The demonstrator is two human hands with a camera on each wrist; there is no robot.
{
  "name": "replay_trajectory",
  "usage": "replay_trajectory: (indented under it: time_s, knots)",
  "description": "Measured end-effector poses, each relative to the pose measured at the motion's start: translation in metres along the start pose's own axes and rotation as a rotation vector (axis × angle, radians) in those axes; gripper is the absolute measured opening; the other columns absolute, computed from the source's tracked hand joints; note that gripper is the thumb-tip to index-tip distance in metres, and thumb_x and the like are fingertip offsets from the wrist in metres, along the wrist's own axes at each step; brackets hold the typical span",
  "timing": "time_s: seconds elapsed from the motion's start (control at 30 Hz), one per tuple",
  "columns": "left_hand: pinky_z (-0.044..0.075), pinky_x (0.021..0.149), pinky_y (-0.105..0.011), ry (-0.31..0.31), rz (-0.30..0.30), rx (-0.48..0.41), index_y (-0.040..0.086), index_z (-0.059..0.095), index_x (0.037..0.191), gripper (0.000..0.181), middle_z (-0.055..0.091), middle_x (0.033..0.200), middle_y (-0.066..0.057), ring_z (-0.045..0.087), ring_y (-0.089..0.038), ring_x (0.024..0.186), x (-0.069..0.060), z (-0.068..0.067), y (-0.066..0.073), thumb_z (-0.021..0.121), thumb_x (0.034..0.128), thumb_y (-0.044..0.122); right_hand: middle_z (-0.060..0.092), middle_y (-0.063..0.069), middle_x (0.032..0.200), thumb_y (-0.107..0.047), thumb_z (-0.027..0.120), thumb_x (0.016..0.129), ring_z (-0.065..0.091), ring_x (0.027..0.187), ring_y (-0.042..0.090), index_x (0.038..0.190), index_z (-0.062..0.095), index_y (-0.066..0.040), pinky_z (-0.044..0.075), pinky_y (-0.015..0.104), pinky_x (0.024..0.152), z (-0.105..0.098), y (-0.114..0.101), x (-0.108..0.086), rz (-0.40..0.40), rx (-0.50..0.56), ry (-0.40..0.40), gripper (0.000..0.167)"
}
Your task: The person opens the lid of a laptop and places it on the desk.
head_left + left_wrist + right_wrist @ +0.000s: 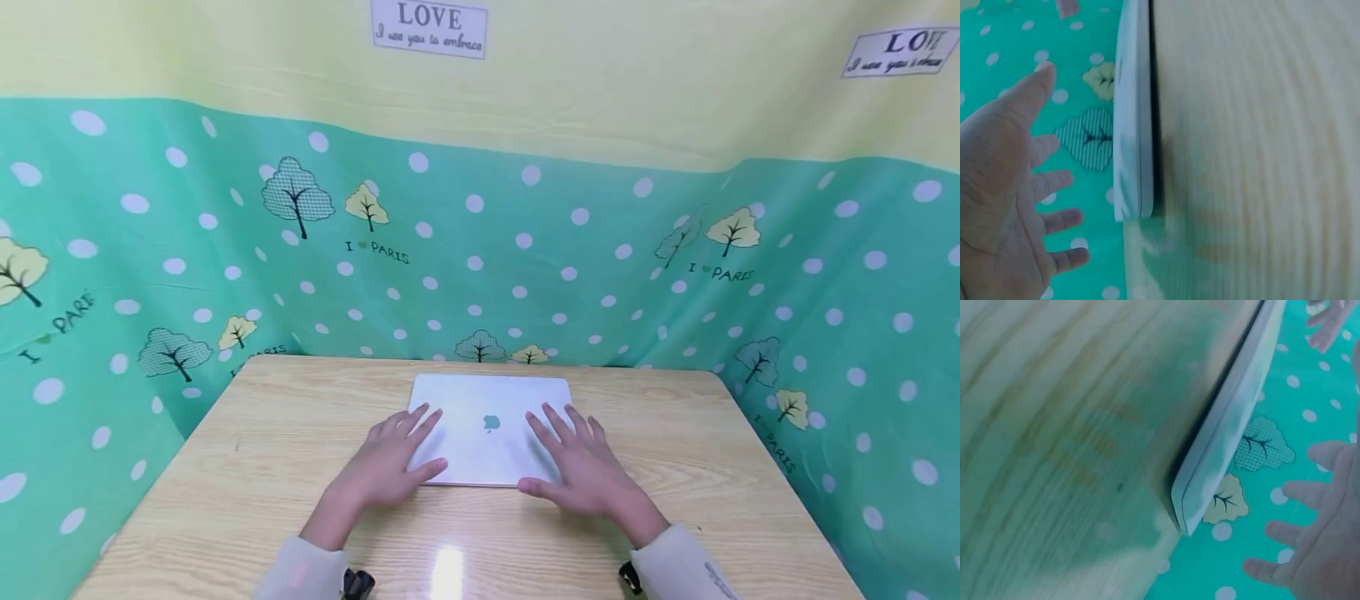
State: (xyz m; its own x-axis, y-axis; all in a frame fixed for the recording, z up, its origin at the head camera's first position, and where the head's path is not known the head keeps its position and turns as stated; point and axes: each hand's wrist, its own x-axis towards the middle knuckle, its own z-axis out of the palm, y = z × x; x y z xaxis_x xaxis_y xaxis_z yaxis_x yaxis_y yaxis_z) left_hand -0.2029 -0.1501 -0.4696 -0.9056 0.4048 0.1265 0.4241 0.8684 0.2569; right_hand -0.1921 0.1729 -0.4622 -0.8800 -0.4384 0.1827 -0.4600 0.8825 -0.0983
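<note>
A closed silver laptop (487,454) with an apple logo on its lid lies flat on the wooden table. My left hand (390,460) is over its left side, fingers spread and fairly straight. Over the right side is my right hand (581,467), its fingers spread too. In the left wrist view a gap shows between the left hand (1007,187) and the laptop's edge (1135,125). The right wrist view likewise shows the right hand (1316,531) apart from the laptop (1229,425). Neither hand holds anything.
The light wooden table (247,467) extends around the laptop on all sides. Behind it and at both sides hangs a green and yellow curtain (525,208) with dots and trees. Dark straps or devices (358,583) sit at the wrists, by light sleeves.
</note>
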Motion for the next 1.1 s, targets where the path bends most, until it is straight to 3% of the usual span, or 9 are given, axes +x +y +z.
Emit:
replay_trajectory:
  time_s: [0.1, 0.23, 0.4, 0.5, 0.6, 0.7, 0.93, 1.1]
  knots:
    - [0.025, 0.108, -0.061, -0.017, -0.054, -0.067, 0.029, 0.022, 0.149, 0.082, 0.024, 0.155, -0.003, 0.028, -0.035, 0.138, 0.000, -0.005, -0.008, 0.054, 0.0824, 0.065, 0.024, 0.005, 0.155, -0.081, 0.040, 0.076, 0.023, 0.139, 0.042, 0.149, 0.018, -0.032, 0.021, 0.066, 0.107, 0.002, -0.002, 0.002, -0.026, -0.035, -0.008, 0.091]
    - [0.028, 0.105, -0.063, -0.054, -0.103, -0.109, 0.028, 0.020, 0.150, 0.104, 0.027, 0.154, -0.005, 0.030, -0.035, 0.137, -0.002, -0.010, -0.018, 0.067, 0.0672, 0.070, 0.027, 0.005, 0.154, -0.085, 0.033, 0.075, 0.024, 0.139, 0.041, 0.149, 0.020, -0.031, 0.023, 0.065, 0.106, 0.004, -0.005, 0.004, -0.041, -0.055, -0.030, 0.092]
    - [0.034, 0.105, -0.056, -0.095, -0.160, -0.181, 0.022, 0.018, 0.150, 0.120, 0.029, 0.152, -0.010, 0.032, -0.037, 0.134, -0.006, -0.009, -0.032, 0.076, 0.0552, 0.068, 0.028, 0.006, 0.153, -0.082, 0.038, 0.076, 0.024, 0.139, 0.041, 0.149, 0.021, -0.030, 0.023, 0.065, 0.107, 0.002, -0.009, 0.009, -0.053, -0.036, -0.074, 0.091]
    - [0.039, 0.103, -0.051, -0.112, -0.209, -0.248, 0.019, 0.018, 0.150, 0.122, 0.032, 0.148, -0.015, 0.039, -0.035, 0.129, -0.008, -0.005, -0.037, 0.082, 0.0543, 0.059, 0.031, 0.007, 0.152, -0.077, 0.045, 0.078, 0.027, 0.137, 0.041, 0.149, 0.024, -0.027, 0.024, 0.065, 0.106, 0.002, -0.011, 0.011, -0.071, -0.026, -0.097, 0.089]
    - [0.049, 0.091, -0.042, -0.130, -0.251, -0.328, 0.012, 0.022, 0.149, 0.120, 0.040, 0.139, -0.015, 0.054, -0.027, 0.110, -0.009, -0.004, -0.039, 0.085, 0.0545, 0.050, 0.032, 0.008, 0.151, -0.072, 0.050, 0.079, 0.029, 0.136, 0.041, 0.148, 0.025, -0.024, 0.026, 0.064, 0.106, 0.003, -0.013, 0.013, -0.088, -0.030, -0.121, 0.088]
    - [0.051, 0.075, -0.031, -0.140, -0.269, -0.419, 0.007, 0.027, 0.147, 0.115, 0.049, 0.130, -0.013, 0.058, -0.016, 0.090, -0.010, -0.003, -0.041, 0.087, 0.0556, 0.043, 0.033, 0.008, 0.151, -0.072, 0.050, 0.079, 0.031, 0.135, 0.040, 0.149, 0.025, -0.024, 0.027, 0.064, 0.106, 0.005, -0.016, 0.015, -0.098, -0.042, -0.142, 0.088]
    - [0.050, 0.064, -0.026, -0.180, -0.293, -0.635, 0.003, 0.036, 0.140, 0.100, 0.051, 0.120, -0.008, 0.056, -0.016, 0.082, -0.009, 0.000, -0.049, 0.088, 0.0570, 0.023, 0.034, 0.009, 0.150, -0.071, 0.049, 0.080, 0.032, 0.134, 0.040, 0.149, 0.024, -0.024, 0.029, 0.063, 0.104, 0.008, -0.023, 0.019, -0.136, -0.062, -0.166, 0.087]
    - [0.050, 0.060, -0.025, -0.198, -0.285, -0.666, 0.003, 0.043, 0.136, 0.090, 0.050, 0.115, -0.008, 0.056, -0.018, 0.080, -0.007, 0.001, -0.049, 0.087, 0.0581, 0.006, 0.035, 0.008, 0.149, -0.072, 0.048, 0.081, 0.034, 0.133, 0.039, 0.149, 0.024, -0.024, 0.031, 0.062, 0.103, 0.011, -0.027, 0.022, -0.152, -0.098, -0.174, 0.086]
